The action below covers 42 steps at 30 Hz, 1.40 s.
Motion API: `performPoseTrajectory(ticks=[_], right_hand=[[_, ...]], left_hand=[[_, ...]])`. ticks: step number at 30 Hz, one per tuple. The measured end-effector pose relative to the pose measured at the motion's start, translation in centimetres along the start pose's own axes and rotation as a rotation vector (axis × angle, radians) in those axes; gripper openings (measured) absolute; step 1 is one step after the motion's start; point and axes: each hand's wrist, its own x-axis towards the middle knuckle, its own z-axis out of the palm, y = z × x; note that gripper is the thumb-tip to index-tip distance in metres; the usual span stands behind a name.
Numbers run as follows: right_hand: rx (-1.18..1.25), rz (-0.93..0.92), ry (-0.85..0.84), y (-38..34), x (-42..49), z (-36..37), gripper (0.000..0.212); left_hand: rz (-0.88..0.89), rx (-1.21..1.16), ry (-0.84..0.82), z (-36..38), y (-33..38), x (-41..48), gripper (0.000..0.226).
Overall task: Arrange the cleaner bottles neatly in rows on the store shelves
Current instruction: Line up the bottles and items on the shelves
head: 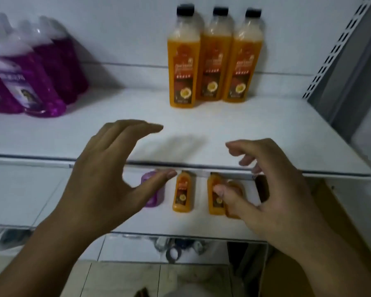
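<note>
**Both hands empty above the shelf edge**

We held both hands over the front lip of the upper shelf (266, 129), and neither gripped anything. Our left hand (107, 174) was spread, fingers straight and thumb wide. Our right hand (272, 189) hung with its fingers loosely curled round nothing.

The three orange bottles (214, 61) stood upright at the back of that shelf, shoulder to shoulder, labels facing us. We judged this a finished row, pushed back to leave the front free for a second row. The purple bottles (30, 71) were bunched at the far left, well apart from the orange ones, so each kind kept its own block. They were blurred and looked tilted, which may only have been the wide lens.

On the lower shelf (51, 194), seen between our hands, the loose orange bottles (183, 194) stood with gaps between them, and a single purple bottle (150, 179) sat just beside them, partly hidden by our left thumb. We judged these the unsorted stock. Our hands looked ready to reach for the next bottle, though we could not tell which.
</note>
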Motion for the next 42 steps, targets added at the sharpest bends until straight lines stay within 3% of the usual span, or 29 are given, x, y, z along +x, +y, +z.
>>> performPoseTrajectory(ticks=[4, 13, 16, 20, 24, 27, 30, 32, 34, 36, 38, 42], right_hand=[[0.1, 0.089, -0.029, 2.0, -4.4, 2.9, 0.047], [0.104, 0.603, -0.222, 16.1, -7.2, 16.7, 0.056], [0.019, 0.695, -0.298, 20.2, -7.1, 20.5, 0.07], [-0.086, 0.734, -0.516, 23.3, -8.1, 23.6, 0.094], [-0.196, 0.658, -0.581, 23.1, -11.3, 24.6, 0.097], [-0.229, 0.635, -0.546, 22.6, -13.1, 24.5, 0.093], [-0.212, 0.637, -0.386, 22.0, -14.3, 24.0, 0.068], [-0.083, 0.757, -0.215, 22.4, -14.4, 24.4, 0.048], [0.101, 0.998, -0.077, 23.2, -13.6, 24.7, 0.05], [0.248, 1.154, 0.037, 23.8, -12.5, 24.9, 0.068], [0.354, 1.185, 0.097, 23.8, -11.7, 25.1, 0.072], [0.468, 1.279, 0.04, 24.0, -10.4, 25.8, 0.079]], left_hand=[[-0.099, -0.077, -0.059, 2.2, -0.6, -5.9, 0.047], [-0.39, -0.194, -0.443, 17.6, -8.1, -9.6, 0.059], [-0.444, -0.241, -0.571, 24.2, -10.6, -9.7, 0.065], [-0.407, -0.164, -0.778, 30.1, -13.0, -10.5, 0.085], [-0.273, 0.03, -0.932, 32.5, -13.6, -13.4, 0.102], [-0.252, 0.078, -0.89, 31.7, -12.8, -14.5, 0.098], [-0.265, -0.034, -0.833, 30.8, -13.0, -15.6, 0.08], [-0.367, -0.195, -0.729, 30.9, -13.2, -15.9, 0.062], [-0.6, -0.344, -0.617, 31.7, -12.9, -14.7, 0.048], [-0.857, -0.428, -0.523, 32.8, -12.6, -12.9, 0.052], [-1.047, -0.485, -0.472, 33.9, -12.4, -11.7, 0.064], [-1.261, -0.616, -0.455, 34.6, -11.4, -10.7, 0.087]])
